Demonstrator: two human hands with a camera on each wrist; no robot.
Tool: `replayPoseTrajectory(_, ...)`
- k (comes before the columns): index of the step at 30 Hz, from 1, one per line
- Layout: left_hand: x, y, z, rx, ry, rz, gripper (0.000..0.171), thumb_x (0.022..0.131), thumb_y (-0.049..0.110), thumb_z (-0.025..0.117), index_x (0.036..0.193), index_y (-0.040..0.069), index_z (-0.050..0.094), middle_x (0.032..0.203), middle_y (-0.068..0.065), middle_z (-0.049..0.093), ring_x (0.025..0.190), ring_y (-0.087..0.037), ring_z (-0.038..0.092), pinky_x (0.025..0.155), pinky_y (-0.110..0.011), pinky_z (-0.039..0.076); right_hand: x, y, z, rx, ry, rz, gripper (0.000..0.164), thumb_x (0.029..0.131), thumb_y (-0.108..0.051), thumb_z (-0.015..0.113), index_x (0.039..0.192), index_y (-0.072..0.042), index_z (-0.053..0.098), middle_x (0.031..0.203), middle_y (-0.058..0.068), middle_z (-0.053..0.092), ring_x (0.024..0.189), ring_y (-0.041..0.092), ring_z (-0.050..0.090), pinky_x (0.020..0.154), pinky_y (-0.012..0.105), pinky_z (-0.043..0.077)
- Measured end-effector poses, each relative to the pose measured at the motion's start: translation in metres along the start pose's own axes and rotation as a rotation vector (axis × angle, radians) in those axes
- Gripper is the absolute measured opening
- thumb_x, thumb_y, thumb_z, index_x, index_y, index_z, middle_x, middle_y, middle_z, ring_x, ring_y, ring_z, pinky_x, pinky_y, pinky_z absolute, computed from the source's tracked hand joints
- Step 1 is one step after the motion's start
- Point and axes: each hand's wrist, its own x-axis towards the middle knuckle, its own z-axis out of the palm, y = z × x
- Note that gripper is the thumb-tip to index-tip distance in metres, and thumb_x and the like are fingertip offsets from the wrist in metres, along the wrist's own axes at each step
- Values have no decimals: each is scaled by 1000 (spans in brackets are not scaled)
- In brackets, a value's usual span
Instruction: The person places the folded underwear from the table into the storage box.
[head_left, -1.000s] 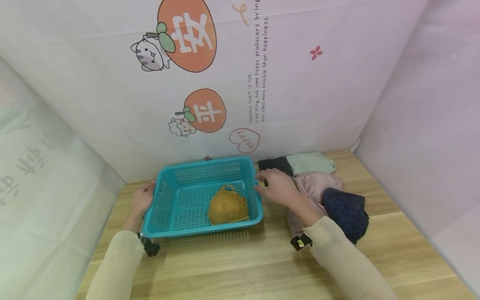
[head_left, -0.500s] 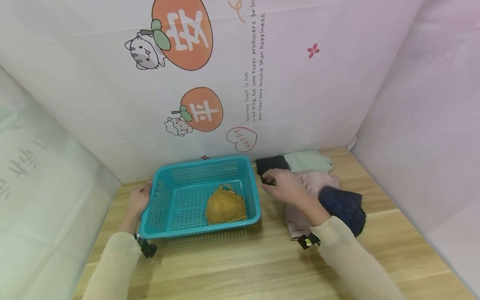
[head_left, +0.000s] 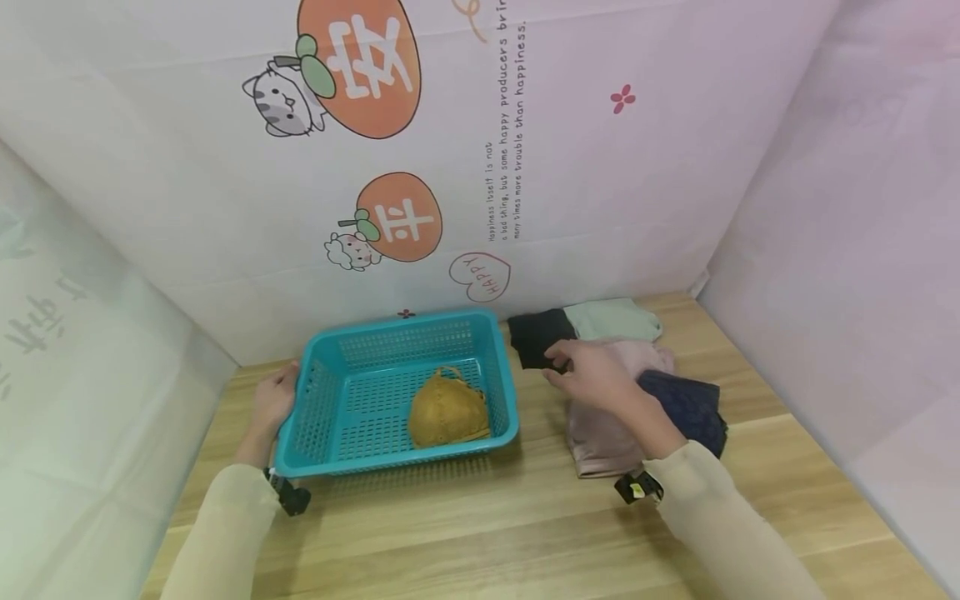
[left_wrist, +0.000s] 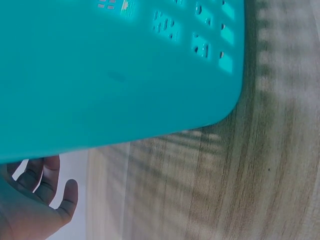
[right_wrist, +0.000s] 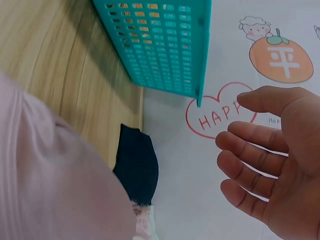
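A turquoise plastic basket (head_left: 397, 460) with slotted walls sits at the back left of the table. Inside, on its right side, lies a mustard folded bra (head_left: 447, 412) with a thin strap. My left hand (head_left: 274, 398) holds the basket's left rim, its bent fingers partly hidden behind the rim in the left wrist view. Right of the basket, my right hand (head_left: 596, 377) hovers with loosely curved, separated fingers and holds nothing. It overlaps a black folded cloth garment (head_left: 536, 333) and a pink garment (head_left: 603, 442) in the head view.
A pale green garment (head_left: 615, 319) lies by the back wall, and a navy patterned garment (head_left: 682, 408) rests against the pink one. Printed white sheets (head_left: 570, 167) enclose the wooden table (head_left: 450, 533) at the back and both sides.
My right hand has moved right, from the basket's right rim to over the garments. My left hand stays at the left rim. The head view has shifted slightly.
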Motion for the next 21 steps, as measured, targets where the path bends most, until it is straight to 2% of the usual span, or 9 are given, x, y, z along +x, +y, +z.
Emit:
replayPoseTrajectory(6, -1, 0, 0, 7, -4, 5, 75, 103, 62, 20, 156, 10, 33, 159, -25, 33, 146, -49, 31, 115, -64, 30, -9, 7, -6, -14, 18, 9, 36, 94, -35, 68, 119, -9, 69, 105, 7, 75, 94, 26, 71, 79, 42, 57)
replayPoseTrajectory(15, -3, 1, 0, -7, -24, 9, 78, 102, 64, 19, 156, 8, 32, 159, -26, 33, 146, -49, 31, 114, -64, 32, -24, 21, -15, -11, 44, -2, 33, 95, -28, 65, 120, -7, 69, 107, 8, 75, 94, 26, 71, 77, 42, 58)
replayPoseTrajectory(21, -2, -1, -1, 0, -14, 19, 74, 104, 60, 20, 156, 8, 31, 158, -27, 33, 145, -50, 32, 113, -64, 33, -30, 30, -17, -32, 61, 2, 34, 93, -28, 66, 123, -10, 69, 108, 6, 75, 95, 23, 72, 77, 42, 58)
